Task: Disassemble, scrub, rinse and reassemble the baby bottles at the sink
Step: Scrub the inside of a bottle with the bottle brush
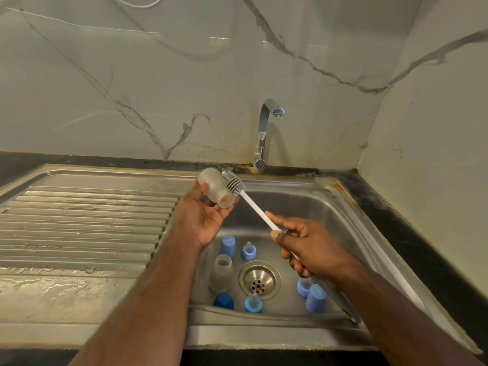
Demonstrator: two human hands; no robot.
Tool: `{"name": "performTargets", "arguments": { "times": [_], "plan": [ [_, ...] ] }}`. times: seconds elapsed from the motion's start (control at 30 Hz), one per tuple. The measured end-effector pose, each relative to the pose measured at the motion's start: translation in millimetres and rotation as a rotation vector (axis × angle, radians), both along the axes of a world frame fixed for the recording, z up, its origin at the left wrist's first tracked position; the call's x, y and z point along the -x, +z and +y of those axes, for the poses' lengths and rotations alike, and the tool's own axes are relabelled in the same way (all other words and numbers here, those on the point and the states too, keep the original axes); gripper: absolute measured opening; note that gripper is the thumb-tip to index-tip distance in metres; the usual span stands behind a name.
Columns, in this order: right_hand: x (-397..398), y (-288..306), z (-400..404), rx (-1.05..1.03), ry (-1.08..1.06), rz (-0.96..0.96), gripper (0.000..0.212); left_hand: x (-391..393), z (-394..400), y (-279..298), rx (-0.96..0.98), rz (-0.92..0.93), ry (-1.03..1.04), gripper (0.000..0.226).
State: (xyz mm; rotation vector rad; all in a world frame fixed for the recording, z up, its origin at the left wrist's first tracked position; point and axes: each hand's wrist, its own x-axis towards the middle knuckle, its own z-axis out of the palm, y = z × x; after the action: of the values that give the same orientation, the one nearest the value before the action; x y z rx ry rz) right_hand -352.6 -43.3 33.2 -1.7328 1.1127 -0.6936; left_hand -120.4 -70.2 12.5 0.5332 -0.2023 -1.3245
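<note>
1. Head view: our left hand (204, 210) held a frosted bottle (216, 191); our right hand (307, 249) gripped the brush (233, 182) handle, bristles against the bottle's outside.
2. Risk, we judged: the wet bottle could slip into the sink (330, 207) onto caps below the hands.
3. Steel drainboard (87, 220) lay left of the hands; marble wall and tap (264, 133) beyond them.

Two bare forearms come up from the bottom edge toward the sink (330, 204), one on either side of its drain. No sleeve, watch, bracelet or glove shows on either, and they are uncovered as far down as the picture reaches. The left hand (203, 217) and the right hand (309, 249) carry no rings, and the nails that show are short and unpainted
</note>
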Motion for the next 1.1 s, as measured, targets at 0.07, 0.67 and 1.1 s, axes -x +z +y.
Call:
{"name": "performTargets", "arguments": {
  "times": [0.07,0.67,1.1],
  "plan": [
    [0.6,-3.1,-2.2,0.015,-0.012,0.026,0.04,0.5,0.5,0.3,-0.012,-0.001,-0.02,0.034],
    [2.6,-10.4,-8.7,0.323,0.035,0.269,0.042,8.4,1.0,-4.7,-0.146,-0.382,-0.044,0.044],
    [7.3,-14.5,-25.0,0.336,-0.086,0.319,0.045,12.1,4.3,-0.4,-0.197,-0.435,-0.022,0.031]
  ]
}}
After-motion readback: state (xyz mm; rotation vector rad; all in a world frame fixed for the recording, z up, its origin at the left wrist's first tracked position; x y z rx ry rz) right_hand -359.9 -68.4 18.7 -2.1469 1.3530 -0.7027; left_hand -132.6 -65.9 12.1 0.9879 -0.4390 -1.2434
